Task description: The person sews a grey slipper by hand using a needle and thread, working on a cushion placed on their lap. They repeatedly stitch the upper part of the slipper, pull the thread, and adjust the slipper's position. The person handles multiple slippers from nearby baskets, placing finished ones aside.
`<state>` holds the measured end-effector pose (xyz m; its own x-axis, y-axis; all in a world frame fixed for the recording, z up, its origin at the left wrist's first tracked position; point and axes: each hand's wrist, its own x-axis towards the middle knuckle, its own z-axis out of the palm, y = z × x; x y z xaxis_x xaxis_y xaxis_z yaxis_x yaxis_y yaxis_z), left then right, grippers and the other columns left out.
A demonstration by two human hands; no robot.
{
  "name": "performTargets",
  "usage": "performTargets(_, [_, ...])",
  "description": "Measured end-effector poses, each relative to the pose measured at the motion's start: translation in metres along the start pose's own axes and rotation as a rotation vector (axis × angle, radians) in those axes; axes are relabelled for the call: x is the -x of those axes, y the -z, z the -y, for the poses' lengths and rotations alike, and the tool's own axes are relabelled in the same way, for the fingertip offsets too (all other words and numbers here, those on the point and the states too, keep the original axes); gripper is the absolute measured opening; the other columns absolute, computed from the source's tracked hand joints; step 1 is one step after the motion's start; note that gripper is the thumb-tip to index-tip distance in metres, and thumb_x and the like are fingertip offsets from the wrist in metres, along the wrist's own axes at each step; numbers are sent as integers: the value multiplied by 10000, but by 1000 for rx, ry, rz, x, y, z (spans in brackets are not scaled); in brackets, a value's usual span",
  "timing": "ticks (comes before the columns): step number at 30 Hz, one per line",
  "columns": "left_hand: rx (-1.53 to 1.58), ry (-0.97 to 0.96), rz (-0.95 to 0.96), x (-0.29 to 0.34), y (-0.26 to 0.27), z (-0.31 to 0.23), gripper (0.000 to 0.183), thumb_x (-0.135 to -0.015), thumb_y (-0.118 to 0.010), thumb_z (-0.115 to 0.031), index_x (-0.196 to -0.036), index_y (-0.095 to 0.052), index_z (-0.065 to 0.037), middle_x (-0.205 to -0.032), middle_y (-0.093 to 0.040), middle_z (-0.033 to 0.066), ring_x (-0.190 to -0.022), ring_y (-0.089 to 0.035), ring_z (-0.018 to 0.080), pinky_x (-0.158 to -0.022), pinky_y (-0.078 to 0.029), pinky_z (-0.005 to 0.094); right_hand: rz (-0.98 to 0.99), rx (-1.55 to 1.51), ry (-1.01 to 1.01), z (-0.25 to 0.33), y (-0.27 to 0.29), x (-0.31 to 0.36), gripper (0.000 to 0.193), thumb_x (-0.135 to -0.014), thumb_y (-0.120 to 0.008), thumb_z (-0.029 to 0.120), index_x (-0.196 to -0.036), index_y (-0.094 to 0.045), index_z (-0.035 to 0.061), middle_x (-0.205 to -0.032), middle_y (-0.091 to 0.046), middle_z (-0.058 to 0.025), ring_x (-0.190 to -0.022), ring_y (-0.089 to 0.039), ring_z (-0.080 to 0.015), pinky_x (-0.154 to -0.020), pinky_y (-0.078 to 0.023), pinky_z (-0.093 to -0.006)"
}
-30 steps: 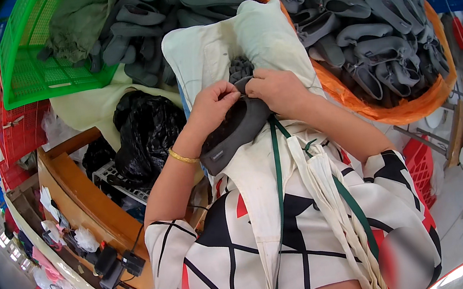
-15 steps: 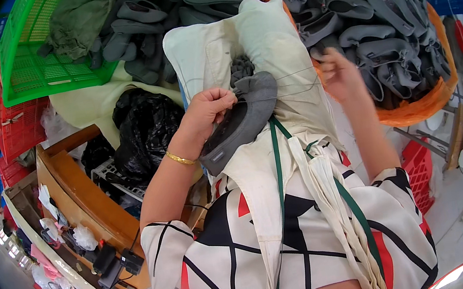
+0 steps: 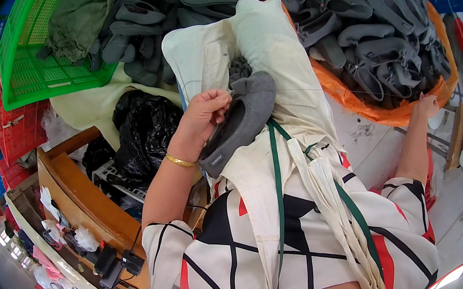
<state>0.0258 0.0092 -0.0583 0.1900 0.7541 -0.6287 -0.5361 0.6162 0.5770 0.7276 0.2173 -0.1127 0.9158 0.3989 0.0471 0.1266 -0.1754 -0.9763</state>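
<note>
While the left hand (image 3: 208, 114) grips a grey slipper (image 3: 239, 124) by its rim over the cream apron (image 3: 266, 51), the right hand (image 3: 426, 106) reaches far right, fingers half-curled, touching the orange sack (image 3: 356, 104) of grey slippers (image 3: 368, 24) beyond.

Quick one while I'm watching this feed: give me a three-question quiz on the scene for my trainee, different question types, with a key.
1. True or false: the left hand grips the grey shoe lying on the cream apron.
2. Multiple choice: where is the right hand?
A. on the grey shoe
B. far out to the right, at the edge of the orange sack of grey shoes
C. inside the green crate
3. Fill in: a thin ______ runs taut from the shoe toward the right hand.

Key: 1 true; 2 B; 3 thread.
</note>
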Motion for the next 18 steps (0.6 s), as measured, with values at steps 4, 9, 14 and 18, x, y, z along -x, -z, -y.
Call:
performTargets(4, [-214, -69, -171, 7, -16, -11, 158, -882, -725, -139, -779, -622, -79, -781, -614, -19, -655, -545, 72, -551, -408, 208, 102, 223, 110, 14, -4, 50, 278, -989, -526, 184, -1031, -609, -77, -919, -667, -141, -768, -669, -193, -696, -591, -280])
performTargets(9, [-996, -759, -247, -8, -32, -6, 360, -802, -804, -110, -638, -487, -61, -732, -570, -9, -649, -521, 117, -598, -404, 239, 132, 223, 133, 12, -2, 53, 281, -992, -548, 200, -1096, -595, -57, -907, -672, -117, -780, -666, -178, -699, -575, -269])
performTargets(14, [-847, -420, -212, -14, -29, -3, 346, -780, -808, -91, -687, -476, -57, -778, -543, -13, -722, -505, 92, -669, -425, 230, 227, 375, 319, 22, 4, 48, 280, -990, -563, 219, -1101, -604, -35, -911, -676, -101, -791, -665, -163, -706, -548, -296])
performTargets(18, [-878, -523, -244, -17, -38, -1, 282, -791, -783, -67, -882, -516, -53, -785, -547, -17, -741, -514, 79, -688, -440, 225, 214, 724, 733, 34, 27, 15, 311, -992, -552, 281, -1117, -621, 5, -984, -693, -134, -885, -680, -261, -793, -526, -389])
